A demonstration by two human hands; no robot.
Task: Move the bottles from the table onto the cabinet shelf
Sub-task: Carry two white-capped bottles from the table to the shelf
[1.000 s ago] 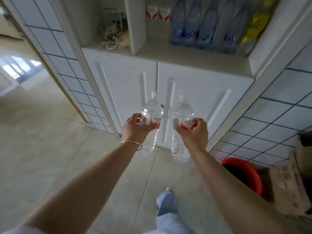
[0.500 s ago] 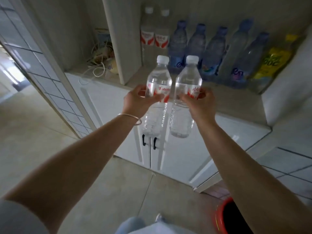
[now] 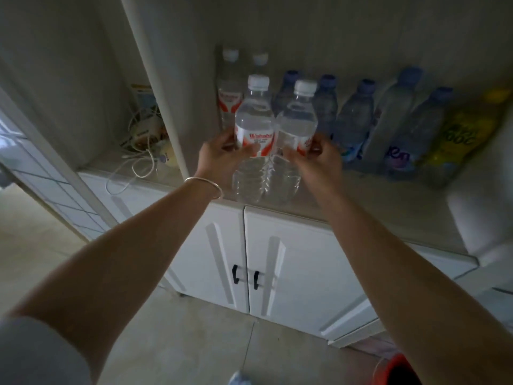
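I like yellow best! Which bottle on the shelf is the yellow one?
The yellow bottle is the last one at the far right end of the row on the cabinet shelf. Its neighbours have blue caps; the rest have white caps.

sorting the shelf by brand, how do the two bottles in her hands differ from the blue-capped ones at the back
The two held bottles have white caps and red labels; the blue-capped bottles have bluish labels. The held pair sits at the shelf's front edge, gripped by the left hand and right hand; the others stand free. All are clear plastic.
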